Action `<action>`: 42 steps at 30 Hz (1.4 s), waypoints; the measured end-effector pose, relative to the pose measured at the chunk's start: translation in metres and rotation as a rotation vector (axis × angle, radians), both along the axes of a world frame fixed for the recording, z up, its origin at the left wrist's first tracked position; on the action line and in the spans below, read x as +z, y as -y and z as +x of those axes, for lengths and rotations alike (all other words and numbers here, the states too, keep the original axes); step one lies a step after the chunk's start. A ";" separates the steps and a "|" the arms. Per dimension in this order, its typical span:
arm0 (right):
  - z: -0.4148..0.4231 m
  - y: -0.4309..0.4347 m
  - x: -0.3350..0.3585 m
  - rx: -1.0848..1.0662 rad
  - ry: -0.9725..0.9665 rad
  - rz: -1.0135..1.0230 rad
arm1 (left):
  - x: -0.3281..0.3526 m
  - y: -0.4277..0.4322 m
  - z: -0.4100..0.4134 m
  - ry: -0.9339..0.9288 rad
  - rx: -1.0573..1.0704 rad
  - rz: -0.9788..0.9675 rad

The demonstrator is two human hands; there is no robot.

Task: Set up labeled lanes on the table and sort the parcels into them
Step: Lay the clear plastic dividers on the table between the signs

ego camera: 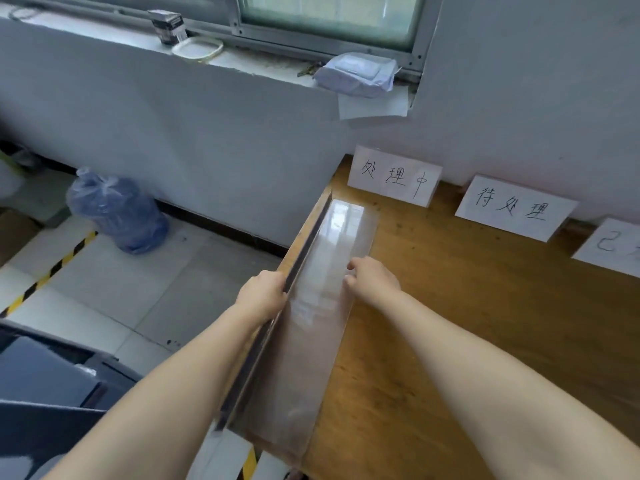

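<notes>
A long clear plastic L-shaped strip [332, 258] lies along the left edge of the wooden table [450, 323], its dark vertical side facing the floor. My left hand [263, 296] grips that raised left side near the middle. My right hand [374, 278] rests with its fingertips on the strip's flat right part. Three white paper labels with handwritten characters lean against the wall at the table's back: a first label [394, 175], a second label [514, 207] and a third label [611, 245], cut off by the frame edge. No parcels are in view.
Left of the table, a tiled floor with yellow-black hazard tape [52, 271] holds a blue water jug in a plastic bag [116, 211]. Dark equipment [45, 393] sits at lower left. The windowsill carries a wrapped bundle [356, 74], a lid and a small box.
</notes>
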State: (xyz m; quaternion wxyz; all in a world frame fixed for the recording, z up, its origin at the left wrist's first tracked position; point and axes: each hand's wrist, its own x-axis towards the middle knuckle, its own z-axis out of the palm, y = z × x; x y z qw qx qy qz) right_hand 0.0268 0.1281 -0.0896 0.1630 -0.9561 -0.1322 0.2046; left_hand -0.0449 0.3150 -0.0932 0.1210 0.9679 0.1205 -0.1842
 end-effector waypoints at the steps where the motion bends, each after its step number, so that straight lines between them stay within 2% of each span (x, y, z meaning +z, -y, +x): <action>1: -0.001 -0.002 0.001 -0.046 -0.028 0.009 | 0.003 -0.001 0.001 -0.020 -0.012 -0.018; 3: -0.003 -0.005 0.006 -0.180 -0.100 0.073 | 0.010 -0.004 0.000 -0.020 -0.015 -0.030; 7: -0.012 -0.009 0.013 -0.573 -0.406 0.429 | 0.018 -0.014 -0.008 0.111 0.031 -0.030; 9: -0.019 -0.011 0.013 -0.661 -0.511 0.551 | 0.020 -0.018 -0.010 0.158 0.072 -0.098; 14: -0.030 -0.013 0.012 -0.716 -0.511 0.749 | 0.020 -0.011 -0.007 0.223 0.123 -0.346; 17: -0.028 -0.008 0.018 -0.728 -0.389 0.863 | 0.020 0.000 -0.008 0.270 0.168 -0.377; 19: -0.026 -0.001 0.024 -0.679 -0.253 0.783 | 0.020 0.000 -0.007 0.286 0.171 -0.266; 21: -0.029 0.007 0.027 -0.672 -0.197 0.703 | 0.014 -0.005 -0.004 0.264 0.135 -0.163; 25: -0.033 0.023 0.017 -0.725 -0.226 0.661 | 0.001 -0.010 -0.006 0.046 0.109 -0.018; 29: -0.039 0.033 0.016 -0.720 -0.210 0.614 | -0.004 -0.008 -0.011 0.020 0.039 0.111; 34: -0.038 0.035 0.019 -0.708 -0.186 0.592 | -0.005 -0.012 -0.011 0.042 0.001 0.068; 38: -0.036 0.031 0.025 -0.704 -0.180 0.575 | 0.001 -0.013 -0.007 -0.024 -0.053 0.025; 42: -0.037 0.027 0.032 -0.707 -0.171 0.570 | 0.005 -0.015 -0.011 -0.047 -0.077 0.085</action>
